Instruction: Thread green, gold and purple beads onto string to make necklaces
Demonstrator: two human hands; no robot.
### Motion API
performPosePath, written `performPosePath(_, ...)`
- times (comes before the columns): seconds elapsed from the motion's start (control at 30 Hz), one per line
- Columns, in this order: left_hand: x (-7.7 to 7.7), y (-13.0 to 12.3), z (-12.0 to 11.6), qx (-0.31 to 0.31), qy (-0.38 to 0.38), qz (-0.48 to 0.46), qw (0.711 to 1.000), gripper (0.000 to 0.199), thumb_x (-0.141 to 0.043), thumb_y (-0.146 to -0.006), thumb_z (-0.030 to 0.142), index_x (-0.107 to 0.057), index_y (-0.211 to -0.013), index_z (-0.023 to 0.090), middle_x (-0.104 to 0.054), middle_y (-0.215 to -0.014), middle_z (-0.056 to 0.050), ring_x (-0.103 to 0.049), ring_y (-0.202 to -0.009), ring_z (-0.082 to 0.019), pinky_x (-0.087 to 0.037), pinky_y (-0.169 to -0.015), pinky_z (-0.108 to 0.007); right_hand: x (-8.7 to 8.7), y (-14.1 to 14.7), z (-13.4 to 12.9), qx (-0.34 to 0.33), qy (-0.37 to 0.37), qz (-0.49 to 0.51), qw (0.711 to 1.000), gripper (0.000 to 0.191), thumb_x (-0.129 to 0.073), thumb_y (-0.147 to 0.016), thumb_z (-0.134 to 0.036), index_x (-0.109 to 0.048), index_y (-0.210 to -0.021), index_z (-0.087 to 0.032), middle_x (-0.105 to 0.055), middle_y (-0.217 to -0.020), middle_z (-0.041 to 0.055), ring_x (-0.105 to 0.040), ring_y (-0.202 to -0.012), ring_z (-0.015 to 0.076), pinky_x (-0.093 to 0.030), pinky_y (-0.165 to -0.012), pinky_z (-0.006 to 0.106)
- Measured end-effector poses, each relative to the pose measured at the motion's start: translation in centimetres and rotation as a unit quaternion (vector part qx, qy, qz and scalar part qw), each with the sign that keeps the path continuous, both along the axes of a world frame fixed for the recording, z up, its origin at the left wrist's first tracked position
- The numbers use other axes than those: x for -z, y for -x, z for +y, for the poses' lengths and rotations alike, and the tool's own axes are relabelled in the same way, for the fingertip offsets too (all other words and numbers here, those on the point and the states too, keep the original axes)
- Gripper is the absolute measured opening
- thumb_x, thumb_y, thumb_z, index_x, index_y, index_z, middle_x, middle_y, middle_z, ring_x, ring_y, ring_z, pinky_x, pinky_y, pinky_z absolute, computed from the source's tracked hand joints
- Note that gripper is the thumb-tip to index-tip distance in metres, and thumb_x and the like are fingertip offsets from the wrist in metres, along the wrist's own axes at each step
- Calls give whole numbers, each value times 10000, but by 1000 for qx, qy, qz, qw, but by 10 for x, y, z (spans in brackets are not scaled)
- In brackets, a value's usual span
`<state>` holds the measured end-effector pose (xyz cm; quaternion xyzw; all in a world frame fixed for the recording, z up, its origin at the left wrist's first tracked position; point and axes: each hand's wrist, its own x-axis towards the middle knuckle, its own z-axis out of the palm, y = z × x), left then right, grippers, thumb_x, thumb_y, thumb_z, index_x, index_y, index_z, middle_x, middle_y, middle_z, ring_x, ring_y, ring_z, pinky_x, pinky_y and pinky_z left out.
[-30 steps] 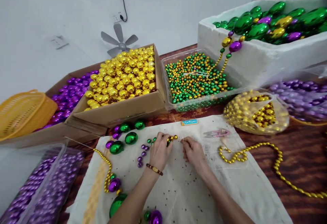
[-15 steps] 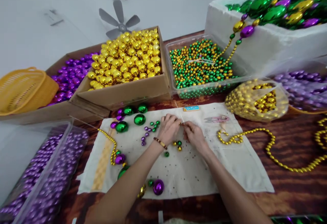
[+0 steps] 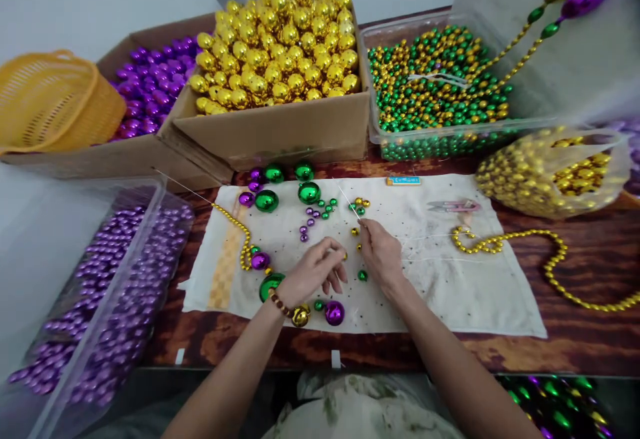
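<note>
My left hand point(image 3: 316, 271), with a beaded bracelet at the wrist, is over the white cloth point(image 3: 425, 292). Its thumb and index finger close on a small gold bead point(image 3: 344, 256); the other fingers curl loosely. To its right my right hand point(image 3: 380, 252) pinches a long thin needle point(image 3: 349, 199) that points up and left. White thread trails rightward from near that hand. Small gold beads and a green bead point(image 3: 363, 275) lie between the hands. Small purple beads point(image 3: 310, 222) and larger green balls point(image 3: 267, 200) lie beyond my left hand. Near its wrist are a gold ball point(image 3: 301, 315) and a purple ball point(image 3: 335, 313).
Behind the cloth stand a cardboard box of gold balls point(image 3: 280, 135) and a clear bin of small beads point(image 3: 450, 133). A purple bead bin point(image 3: 115, 292) is at left. On the right lie snips point(image 3: 457, 206), a gold strand point(image 3: 555, 259) and a bag of gold beads point(image 3: 530, 172).
The view has shifted down. My left hand has moved away from my right hand, toward the near edge of the cloth. The needle now shows more clearly in my right hand.
</note>
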<state>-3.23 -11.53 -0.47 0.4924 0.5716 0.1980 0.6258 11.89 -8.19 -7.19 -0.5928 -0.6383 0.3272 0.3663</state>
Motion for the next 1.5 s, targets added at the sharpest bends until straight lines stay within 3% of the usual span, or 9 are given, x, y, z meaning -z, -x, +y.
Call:
performPosePath(0.07,2,1,-11,56,21,-22,998,243,-418,-892,451,-470,-891,214,-653,-722,-20,-629,-625,-154,-428,-525,-225,-4,7,14,-3,-2,13,1000,296,-402,-938,-296,-628,-1100,-191,-670,-1049,89,-617,-919,227,-439,-825,323)
performPosePath(0.13,5,-3,-14,83,-53,19,995,210,-453,-882,401,-500,-824,205,-647,-747,-13,-617,-708,-153,-444,-626,-243,-10,7,22,2,-1,33,999,301,-389,-942,-315,-623,-1090,-197,-676,-961,66,-627,-847,194,-461,-778,289)
performPosePath(0.3,8,-6,-11,55,-190,101,975,179,-422,-902,355,-545,-889,227,-635,-805,-4,-590,-749,-164,-421,-692,-265,-14,-13,7,36,34,91,995,333,-391,-927,-379,-616,-1032,-158,-596,-676,7,-568,-514,121,-455,-516,221)
performPosePath(0.57,17,12,-11,-5,-143,18,990,145,-435,-900,362,-506,-951,247,-634,-855,-11,-643,-788,-166,-471,-698,-263,-10,-8,-2,77,57,175,980,356,-420,-911,-431,-586,-1062,-154,-558,-698,2,-555,-513,106,-412,-423,188)
performPosePath(0.73,15,4,-16,21,-176,37,983,138,-458,-873,252,-519,-996,242,-634,-902,-13,-630,-760,-157,-475,-708,-275,-28,-48,-8,115,34,184,976,312,-493,-888,-412,-587,-1046,-160,-573,-740,11,-553,-545,102,-408,-453,193)
performPosePath(0.9,13,4,-4,56,-332,281,899,206,-404,-898,182,-548,-1037,232,-596,-992,-52,-578,-901,-201,-432,-803,-326,-28,-79,-44,106,60,180,976,263,-530,-882,-378,-594,-1003,-153,-584,-693,10,-541,-534,115,-395,-444,207)
performPosePath(1.07,26,13,19,113,-388,440,802,154,-448,-886,173,-570,-978,195,-564,-969,-81,-535,-955,-243,-424,-812,-365,-15,-73,-70,39,116,147,982,191,-548,-885,-361,-592,-900,-175,-588,-645,-6,-545,-517,116,-394,-463,208)
performPosePath(1.27,22,5,21,131,-443,478,747,139,-472,-883,184,-569,-981,182,-550,-996,-101,-504,-976,-261,-426,-808,-395,-9,-65,-78,-29,123,42,991,144,-459,-922,-332,-535,-907,-210,-583,-630,-31,-568,-520,127,-432,-548,226)
performPosePath(1.5,36,-19,32,264,-568,402,668,204,-501,-865,141,-583,-1040,208,-534,-1201,-102,-386,-1225,-286,-352,-952,-458,-3,-56,-71,-51,121,34,991,123,-460,-894,-282,-537,-824,-217,-577,-568,-41,-572,-496,131,-413,-540,221)
